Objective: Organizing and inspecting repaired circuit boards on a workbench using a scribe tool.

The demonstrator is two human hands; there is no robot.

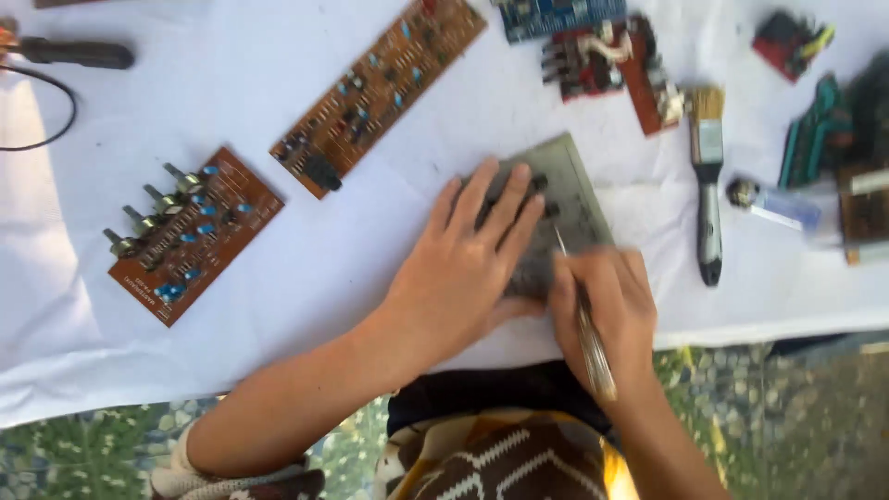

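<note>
While flat on the grey board (574, 185), left hand (463, 268) fingers spread; right hand (607, 310) fingers closed around thin tool (583, 319).

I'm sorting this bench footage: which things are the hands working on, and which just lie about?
In use:
- grey circuit board, pressed flat by the left hand
- thin metal tool, gripped in the right hand, tip on that board

Lying about:
- brown board with knobs
- long brown board
- paintbrush
- black-handled tool
</note>
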